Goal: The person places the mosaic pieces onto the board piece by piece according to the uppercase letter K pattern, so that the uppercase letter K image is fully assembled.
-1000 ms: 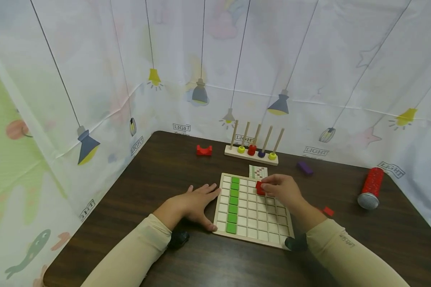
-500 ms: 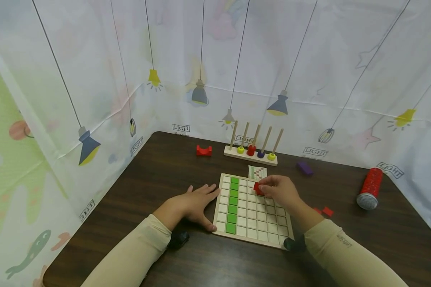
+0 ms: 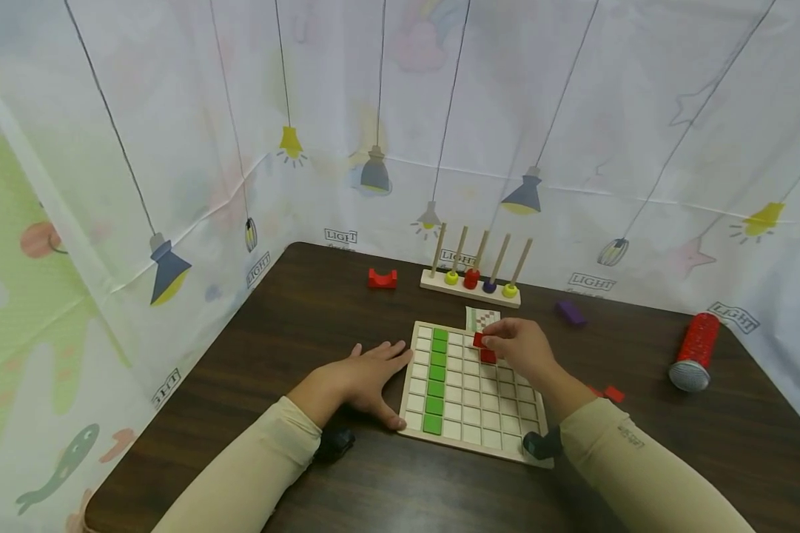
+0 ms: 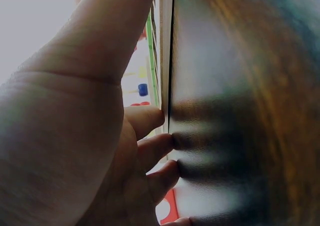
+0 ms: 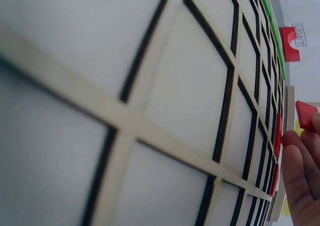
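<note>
Here, left hand (image 3: 366, 377) at board edge (image 3: 473, 447), right hand (image 3: 521, 348) pinching tile (image 5: 306, 116), apparently raised.

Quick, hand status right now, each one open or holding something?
Left hand: open, touching the pale wooden grid board.
Right hand: pinching a flat red square tile.

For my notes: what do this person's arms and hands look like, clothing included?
The left sleeve is pale cream; the right sleeve matches, with small dark lettering near its end. The left hand and right hand are bare, and a dark left wrist device and right wrist device partly show.
</note>
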The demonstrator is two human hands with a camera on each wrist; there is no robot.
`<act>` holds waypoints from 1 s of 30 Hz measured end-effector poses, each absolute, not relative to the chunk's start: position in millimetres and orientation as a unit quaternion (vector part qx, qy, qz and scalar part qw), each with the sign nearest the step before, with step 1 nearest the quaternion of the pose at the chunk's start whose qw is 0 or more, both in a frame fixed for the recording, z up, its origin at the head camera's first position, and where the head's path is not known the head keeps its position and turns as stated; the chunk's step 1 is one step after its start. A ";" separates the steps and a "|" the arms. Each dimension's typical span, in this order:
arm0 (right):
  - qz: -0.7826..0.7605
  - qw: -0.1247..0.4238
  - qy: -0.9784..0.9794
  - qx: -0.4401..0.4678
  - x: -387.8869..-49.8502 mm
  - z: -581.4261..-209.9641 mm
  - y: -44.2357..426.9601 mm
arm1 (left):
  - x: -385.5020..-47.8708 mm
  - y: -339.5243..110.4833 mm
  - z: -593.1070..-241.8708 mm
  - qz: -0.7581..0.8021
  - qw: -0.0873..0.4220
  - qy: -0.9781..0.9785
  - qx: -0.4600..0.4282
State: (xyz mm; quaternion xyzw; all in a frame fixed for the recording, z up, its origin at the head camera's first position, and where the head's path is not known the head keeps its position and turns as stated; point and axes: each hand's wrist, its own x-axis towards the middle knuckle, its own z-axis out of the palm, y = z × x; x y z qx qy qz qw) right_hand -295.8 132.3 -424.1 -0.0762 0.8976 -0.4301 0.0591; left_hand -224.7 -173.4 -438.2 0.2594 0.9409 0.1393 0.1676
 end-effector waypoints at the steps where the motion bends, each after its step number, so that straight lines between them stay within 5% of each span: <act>1: -0.427 0.060 0.899 -0.076 -295.8 -423.8 132.5 | -224.6 -173.1 -438.1 0.140 0.167 0.941 0.260; 20: -0.439 0.133 0.883 -0.099 -284.9 -429.0 128.1 | -224.3 -172.6 -437.4 0.139 0.168 0.941 0.259; 30: -0.354 0.109 0.919 -0.137 -282.1 -429.2 127.1 | -224.3 -172.5 -437.2 0.137 0.169 0.941 0.259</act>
